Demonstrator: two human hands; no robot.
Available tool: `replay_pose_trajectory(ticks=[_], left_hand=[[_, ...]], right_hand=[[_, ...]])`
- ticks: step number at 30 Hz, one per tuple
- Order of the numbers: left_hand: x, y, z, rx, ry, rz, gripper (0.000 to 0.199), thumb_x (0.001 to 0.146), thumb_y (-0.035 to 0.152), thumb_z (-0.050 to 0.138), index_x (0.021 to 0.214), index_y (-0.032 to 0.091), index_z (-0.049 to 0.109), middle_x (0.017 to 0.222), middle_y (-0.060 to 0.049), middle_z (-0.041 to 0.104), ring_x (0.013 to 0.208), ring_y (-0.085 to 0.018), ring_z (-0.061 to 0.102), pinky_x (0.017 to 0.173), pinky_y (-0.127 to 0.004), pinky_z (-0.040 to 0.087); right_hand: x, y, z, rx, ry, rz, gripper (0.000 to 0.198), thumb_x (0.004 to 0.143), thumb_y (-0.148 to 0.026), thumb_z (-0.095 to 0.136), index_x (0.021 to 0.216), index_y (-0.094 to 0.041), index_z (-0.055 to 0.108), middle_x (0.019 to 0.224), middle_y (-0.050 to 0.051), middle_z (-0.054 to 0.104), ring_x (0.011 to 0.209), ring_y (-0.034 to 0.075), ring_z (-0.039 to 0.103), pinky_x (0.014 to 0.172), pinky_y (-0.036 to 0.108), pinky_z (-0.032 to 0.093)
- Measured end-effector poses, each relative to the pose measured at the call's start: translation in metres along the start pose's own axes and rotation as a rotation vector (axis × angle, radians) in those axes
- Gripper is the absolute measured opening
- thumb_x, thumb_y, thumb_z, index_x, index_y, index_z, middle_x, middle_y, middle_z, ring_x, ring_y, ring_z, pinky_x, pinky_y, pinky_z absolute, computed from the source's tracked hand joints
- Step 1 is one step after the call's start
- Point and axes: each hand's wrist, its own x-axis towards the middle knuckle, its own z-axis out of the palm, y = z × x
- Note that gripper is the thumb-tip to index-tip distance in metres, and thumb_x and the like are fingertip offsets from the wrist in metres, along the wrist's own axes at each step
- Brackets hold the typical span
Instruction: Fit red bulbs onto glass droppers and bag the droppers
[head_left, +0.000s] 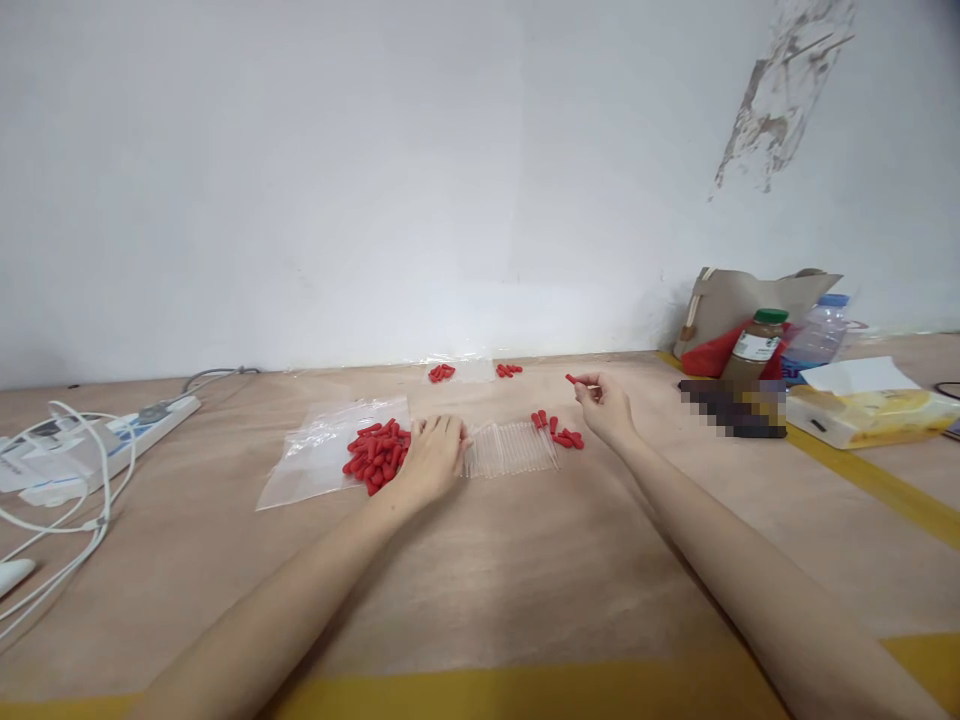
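Note:
My right hand (606,408) is closed in a pinch on a small red rubber dropper bulb (572,379), held above the table with its tip pointing left. My left hand (435,455) lies palm down, fingers forward, at the left end of a row of thin clear dropper tubes (502,450); the thumb side touches the row. A pile of red bulbs (379,455) rests beside that hand, partly on a clear plastic bag (315,450). At the row's right end, a few tubes carry red bulbs (544,421) on top. Several loose bulbs (568,440) lie close by.
Toward the wall are two small groups of red bulbs, left (442,373) and right (509,371), with clear plastic film. A power strip (150,430) with white cables stands left. On the right are a green-capped jar (754,345), a water bottle (817,335) and a yellow-white packet (870,405).

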Motion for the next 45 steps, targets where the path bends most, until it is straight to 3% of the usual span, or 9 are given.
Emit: replay_pose_trajectory(ticks=[2, 4, 7, 10, 17, 24, 36, 45], left_hand=[[-0.015, -0.008, 0.002, -0.060, 0.003, 0.131, 0.017, 0.089, 0.025, 0.036, 0.085, 0.018, 0.051, 0.084, -0.002, 0.060, 0.080, -0.016, 0.053, 0.087, -0.032, 0.029], [-0.027, -0.017, 0.010, -0.171, 0.083, 0.289, 0.016, 0.090, 0.023, 0.036, 0.085, 0.018, 0.050, 0.079, -0.001, 0.062, 0.074, -0.014, 0.055, 0.092, -0.036, 0.024], [-0.037, -0.025, 0.022, -0.277, 0.212, 0.377, 0.017, 0.090, 0.017, 0.035, 0.098, 0.018, 0.050, 0.086, -0.003, 0.065, 0.076, -0.014, 0.057, 0.093, -0.038, 0.023], [-0.040, -0.023, 0.029, -0.342, 0.265, 0.336, 0.019, 0.088, 0.015, 0.035, 0.097, 0.019, 0.052, 0.088, -0.003, 0.066, 0.075, -0.014, 0.059, 0.091, -0.038, 0.026], [-0.043, -0.014, 0.028, -0.392, 0.228, 0.230, 0.015, 0.087, 0.018, 0.039, 0.091, 0.019, 0.053, 0.083, -0.001, 0.065, 0.076, -0.015, 0.058, 0.090, -0.038, 0.027], [-0.042, -0.016, 0.030, -0.381, 0.224, 0.270, 0.018, 0.087, 0.015, 0.038, 0.092, 0.020, 0.055, 0.085, -0.001, 0.065, 0.076, -0.014, 0.058, 0.090, -0.038, 0.026], [-0.043, -0.016, 0.028, -0.474, 0.264, 0.397, 0.026, 0.090, 0.019, 0.033, 0.092, 0.019, 0.059, 0.086, -0.005, 0.066, 0.074, -0.015, 0.057, 0.073, -0.031, 0.035], [-0.044, -0.014, 0.028, -0.402, 0.193, 0.377, 0.030, 0.091, 0.018, 0.031, 0.083, 0.018, 0.059, 0.078, -0.004, 0.065, 0.070, -0.015, 0.055, 0.066, -0.030, 0.033]], right_hand=[[-0.006, -0.016, -0.003, 0.105, -0.029, -0.006, 0.028, 0.077, -0.034, 0.047, 0.094, -0.013, 0.055, 0.078, 0.007, 0.060, 0.063, 0.012, 0.055, 0.060, 0.025, 0.044], [-0.019, -0.028, -0.001, 0.181, -0.068, -0.039, 0.028, 0.076, -0.031, 0.050, 0.097, -0.014, 0.053, 0.081, 0.007, 0.060, 0.062, 0.012, 0.055, 0.058, 0.025, 0.045], [-0.050, -0.042, 0.011, 0.147, -0.172, -0.239, 0.025, 0.075, -0.024, 0.051, 0.099, -0.016, 0.055, 0.086, 0.006, 0.056, 0.067, 0.013, 0.054, 0.061, 0.027, 0.046], [-0.079, -0.053, 0.025, 0.122, -0.301, -0.431, 0.018, 0.078, -0.019, 0.049, 0.091, -0.020, 0.061, 0.085, 0.005, 0.054, 0.078, 0.014, 0.053, 0.070, 0.029, 0.045], [-0.102, -0.068, 0.030, 0.114, -0.380, -0.555, 0.017, 0.081, -0.019, 0.048, 0.092, -0.021, 0.061, 0.084, 0.005, 0.056, 0.078, 0.015, 0.053, 0.070, 0.029, 0.045], [-0.108, -0.061, 0.031, 0.146, -0.395, -0.589, 0.019, 0.082, -0.022, 0.047, 0.096, -0.022, 0.060, 0.084, 0.005, 0.056, 0.074, 0.014, 0.054, 0.064, 0.028, 0.046], [-0.107, -0.054, 0.035, 0.216, -0.456, -0.603, 0.014, 0.083, -0.023, 0.048, 0.087, -0.020, 0.060, 0.076, 0.003, 0.063, 0.071, 0.013, 0.056, 0.065, 0.026, 0.046], [-0.110, -0.050, 0.035, 0.190, -0.486, -0.641, 0.014, 0.083, -0.024, 0.048, 0.086, -0.022, 0.062, 0.076, 0.003, 0.064, 0.071, 0.014, 0.058, 0.065, 0.026, 0.046]])
